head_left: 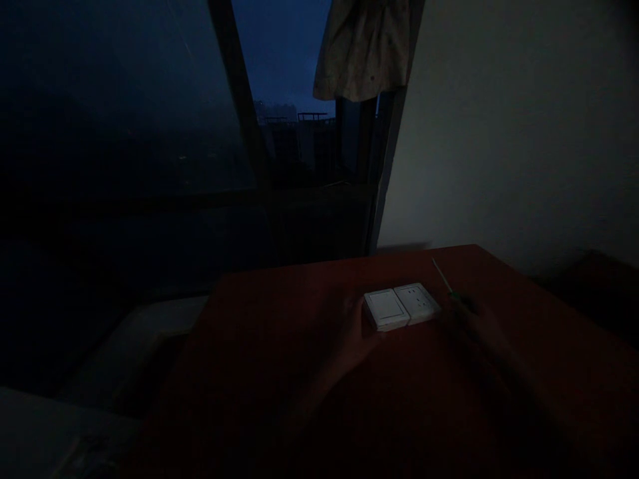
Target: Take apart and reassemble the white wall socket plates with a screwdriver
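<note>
Switch (386, 307) and socket (418, 301) are set side by side on the table (279, 313), between the hands. The switch's left end is clasped by the part-spread left hand (360, 334); a screwdriver (442, 275) is gripped in the curled right hand (482, 322).

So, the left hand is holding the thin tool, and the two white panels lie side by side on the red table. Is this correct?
Not quite: the head view shows the right hand holding the thin tool. The two white panels do lie side by side on the red table.
</note>
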{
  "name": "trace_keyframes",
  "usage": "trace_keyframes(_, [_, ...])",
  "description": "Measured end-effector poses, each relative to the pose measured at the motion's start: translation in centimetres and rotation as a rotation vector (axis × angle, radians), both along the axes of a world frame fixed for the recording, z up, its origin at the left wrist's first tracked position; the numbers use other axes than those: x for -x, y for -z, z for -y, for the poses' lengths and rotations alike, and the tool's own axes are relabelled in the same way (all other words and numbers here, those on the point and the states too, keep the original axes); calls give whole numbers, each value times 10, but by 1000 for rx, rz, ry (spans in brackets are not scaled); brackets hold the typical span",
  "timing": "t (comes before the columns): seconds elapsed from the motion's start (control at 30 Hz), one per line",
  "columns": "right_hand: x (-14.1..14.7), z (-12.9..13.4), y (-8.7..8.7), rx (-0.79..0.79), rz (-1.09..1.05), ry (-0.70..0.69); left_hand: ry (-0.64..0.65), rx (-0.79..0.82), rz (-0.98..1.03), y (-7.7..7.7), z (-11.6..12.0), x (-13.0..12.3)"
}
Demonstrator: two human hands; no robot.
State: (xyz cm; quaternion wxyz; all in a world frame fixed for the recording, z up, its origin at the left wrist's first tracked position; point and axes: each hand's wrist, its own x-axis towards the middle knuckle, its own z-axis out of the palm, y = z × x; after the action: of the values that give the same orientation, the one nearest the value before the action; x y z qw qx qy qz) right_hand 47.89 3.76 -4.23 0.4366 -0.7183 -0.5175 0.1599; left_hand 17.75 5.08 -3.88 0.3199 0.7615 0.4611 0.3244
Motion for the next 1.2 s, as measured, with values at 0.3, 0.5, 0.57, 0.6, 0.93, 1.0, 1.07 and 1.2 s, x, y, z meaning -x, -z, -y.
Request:
trace_keyframes(0.3, [18,-20,5,220,-124,-119,74,-44,-59,6,-29,-33])
trace_keyframes(0.5, [38,-13,7,271,-117,-200,58,-31,-85,8,-21,-8])
trace_keyframes(0.57, [52,-11,7,271,-102,-240,64,-32,-101,5,-17,13])
trace_keyframes(0.6, [61,-10,7,270,-92,-261,72,-28,-117,2,-15,25])
trace_keyframes(0.93, [149,9,0,198,39,-404,51,20,-331,-19,10,120])
trace_keyframes(1.0, [154,12,0,194,60,-413,37,22,-338,-15,14,126])
trace_keyframes(1.07, [156,14,-1,195,75,-417,24,8,-336,-10,16,127])
trace_keyframes(1.2, [152,17,-3,192,85,-423,0,-19,-318,-1,16,121])
